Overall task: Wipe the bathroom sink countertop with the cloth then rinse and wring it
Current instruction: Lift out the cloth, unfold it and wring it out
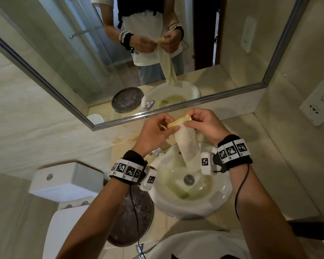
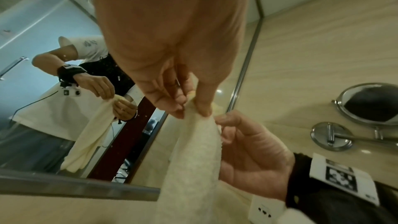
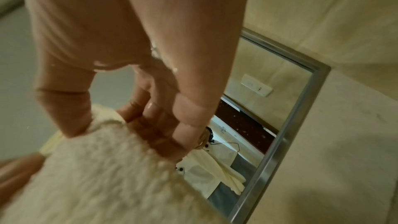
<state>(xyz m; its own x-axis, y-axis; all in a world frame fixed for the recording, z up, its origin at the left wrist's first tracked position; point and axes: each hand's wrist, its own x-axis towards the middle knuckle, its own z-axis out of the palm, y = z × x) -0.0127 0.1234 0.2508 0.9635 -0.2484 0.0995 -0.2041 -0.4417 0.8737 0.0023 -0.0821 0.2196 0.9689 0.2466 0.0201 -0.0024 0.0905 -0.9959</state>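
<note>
The cloth (image 1: pixel 187 144) is a cream, nubbly terry piece with a yellow band along its top hem; it hangs as a long, loosely folded strip, wider at the top and narrowing toward its lower end; in the right wrist view its pile looks fluffy and coarse. The sink (image 1: pixel 219 195) below it is a round white glossy ceramic basin with yellowish staining around a chrome drain (image 1: pixel 188 179); the countertop (image 1: pixel 269 146) is smooth beige stone with pale veining; a metal-framed mirror (image 1: pixel 157 53) stands behind it, and a round dark dish (image 1: pixel 127 221) sits on the counter left of the basin; a white toilet tank (image 1: pixel 64 182) lies further left.

The cloth is held up above the basin, its top hem stretched between the two hands and its lower end dangling over the bowl's back part; whether it touches the ceramic is not clear.

The left hand (image 1: pixel 153 131) pinches the hem's left end between thumb and curled fingers; the right hand (image 1: pixel 204 124) pinches the right end the same way, thumb on the near face and fingers behind; both hands are raised in front of the mirror's lower edge, close together, wrists bent slightly inward, forearms reaching forward over the basin; each wrist carries a black band with printed markers.
</note>
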